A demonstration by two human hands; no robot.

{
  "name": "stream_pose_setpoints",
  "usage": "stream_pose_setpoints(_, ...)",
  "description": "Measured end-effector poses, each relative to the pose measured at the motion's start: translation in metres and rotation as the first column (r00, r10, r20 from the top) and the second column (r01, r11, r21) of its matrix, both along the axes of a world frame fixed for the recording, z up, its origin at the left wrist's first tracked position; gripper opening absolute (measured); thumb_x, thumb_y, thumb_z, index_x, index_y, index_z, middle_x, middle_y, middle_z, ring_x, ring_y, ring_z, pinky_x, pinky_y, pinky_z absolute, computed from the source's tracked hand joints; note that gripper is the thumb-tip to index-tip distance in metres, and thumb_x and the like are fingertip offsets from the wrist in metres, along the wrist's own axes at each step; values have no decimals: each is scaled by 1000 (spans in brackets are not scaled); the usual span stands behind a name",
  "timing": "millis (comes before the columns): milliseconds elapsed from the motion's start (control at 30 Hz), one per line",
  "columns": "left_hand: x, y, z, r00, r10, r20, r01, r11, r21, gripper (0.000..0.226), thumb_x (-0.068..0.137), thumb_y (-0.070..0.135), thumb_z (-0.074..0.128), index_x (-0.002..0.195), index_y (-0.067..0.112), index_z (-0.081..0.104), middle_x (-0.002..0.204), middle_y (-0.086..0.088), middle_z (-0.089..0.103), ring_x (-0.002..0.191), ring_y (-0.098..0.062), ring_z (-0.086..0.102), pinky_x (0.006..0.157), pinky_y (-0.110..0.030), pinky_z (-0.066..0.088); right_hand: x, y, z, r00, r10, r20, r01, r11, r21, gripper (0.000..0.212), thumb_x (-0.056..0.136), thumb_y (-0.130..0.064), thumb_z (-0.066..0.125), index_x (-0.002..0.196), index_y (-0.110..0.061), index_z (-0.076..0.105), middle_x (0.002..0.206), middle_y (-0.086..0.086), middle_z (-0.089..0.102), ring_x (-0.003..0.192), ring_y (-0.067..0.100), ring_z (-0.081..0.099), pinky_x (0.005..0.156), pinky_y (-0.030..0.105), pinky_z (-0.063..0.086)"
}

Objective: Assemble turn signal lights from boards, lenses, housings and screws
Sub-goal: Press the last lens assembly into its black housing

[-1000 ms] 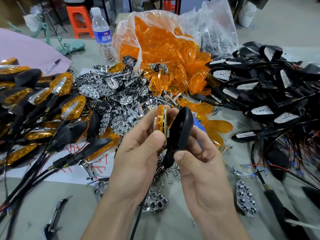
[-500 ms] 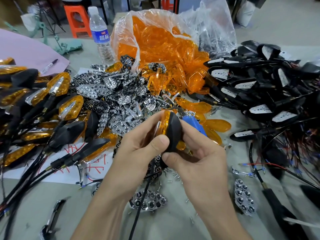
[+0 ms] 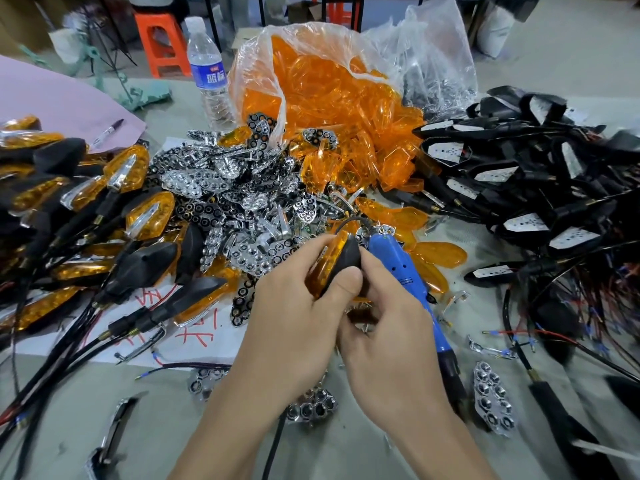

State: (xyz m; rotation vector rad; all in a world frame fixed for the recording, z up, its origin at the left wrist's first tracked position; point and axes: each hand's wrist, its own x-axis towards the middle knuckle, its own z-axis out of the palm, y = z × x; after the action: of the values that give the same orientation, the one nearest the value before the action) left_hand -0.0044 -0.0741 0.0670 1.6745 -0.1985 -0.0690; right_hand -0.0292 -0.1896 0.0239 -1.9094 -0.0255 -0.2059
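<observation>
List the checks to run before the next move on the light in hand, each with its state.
1. Grip: left hand and right hand both hold the light: ok.
2. Lens closed against housing, no gap seen: ok.
3. Screw hole exposed: cannot tell, fingers hide it.
4. Screwdriver in reach: ok, it lies beside the right hand.
5. Cable clear of the seam: cannot tell; it hangs below the hands.
</observation>
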Motion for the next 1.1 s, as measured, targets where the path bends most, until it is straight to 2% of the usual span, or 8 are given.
stream_pose_setpoints(233, 5, 5, -11, 999, 47, 20, -48, 999, 14, 47, 65, 64, 47, 88, 30, 71, 90, -13, 76, 75, -20, 65, 76, -50, 57, 5, -14, 16, 998, -2, 68, 20, 964, -266, 53, 71, -52, 69, 124, -49, 67, 107, -22, 67, 115, -1, 58, 96, 19, 48)
stream_pose_setpoints(333, 14, 15, -25, 997, 28, -78, -33, 998, -62, 51, 72, 58, 51, 94, 21, 78, 87, -11, 77, 67, -16, 67, 62, -39, 57, 15, -31, 27, 997, -22, 68, 33, 986, -162, 60, 65, -44, 80, 123, -55, 67, 109, -37, 69, 113, -15, 60, 95, 6, 46)
stream_pose_setpoints(533, 20, 19, -40, 972, -110, -208, 25, 928, -372, 40, 85, 45, 51, 112, 32, 78, 79, -20, 71, 54, -26, 63, 39, -26, 43, 30, -31, 34, 963, 249, -105, -236, 964, 124, 52, 73, -22, 80, 118, -46, 71, 114, -10, 74, 87, 26, 76, 84, 46, 63)
stream_pose_setpoints(633, 19, 16, -41, 968, -183, -170, 99, 906, -412, 46, 90, 43, 49, 128, 33, 72, 78, -20, 70, 54, -27, 63, 40, -24, 44, 28, -33, 35, 913, 401, -70, -359, 874, 327, 41, 84, 0, 76, 119, -21, 72, 123, 3, 67, 79, 38, 69, 64, 33, 60)
stream_pose_setpoints(733, 20, 20, -40, 975, -175, -137, 113, 922, -371, 50, 90, 44, 47, 136, 36, 66, 78, -15, 70, 56, -30, 62, 42, -26, 46, 27, -30, 35, 920, 387, -60, -334, 855, 396, 39, 84, 9, 76, 114, -16, 75, 132, -7, 65, 80, 14, 69, 60, 26, 56)
stream_pose_setpoints(867, 19, 21, -38, 982, -147, -121, 110, 957, -268, 56, 86, 46, 48, 141, 43, 60, 74, -8, 71, 52, -22, 64, 44, -28, 50, 26, -30, 28, 936, 350, -44, -302, 860, 412, 43, 78, 14, 77, 109, -16, 77, 104, 7, 78, 73, 14, 69, 60, 27, 56)
stream_pose_setpoints(1000, 18, 19, -40, 994, -107, -23, 106, 993, -58, 53, 88, 51, 56, 140, 45, 58, 117, 6, 76, 105, -14, 73, 84, -31, 59, 27, -33, 23, 967, 253, 7, -222, 835, 503, 52, 63, 6, 83, 103, -26, 81, 97, 9, 81, 88, 20, 74, 83, 39, 63)
stream_pose_setpoints(1100, 16, 19, -39, 988, -112, 102, 105, 992, 73, 45, 87, 52, 67, 131, 44, 62, 119, 12, 74, 112, -11, 70, 90, -24, 54, 29, -29, 19, 978, 195, 77, -204, 807, 554, 49, 60, 5, 86, 101, -22, 81, 98, 11, 80, 93, 23, 76, 82, 36, 61)
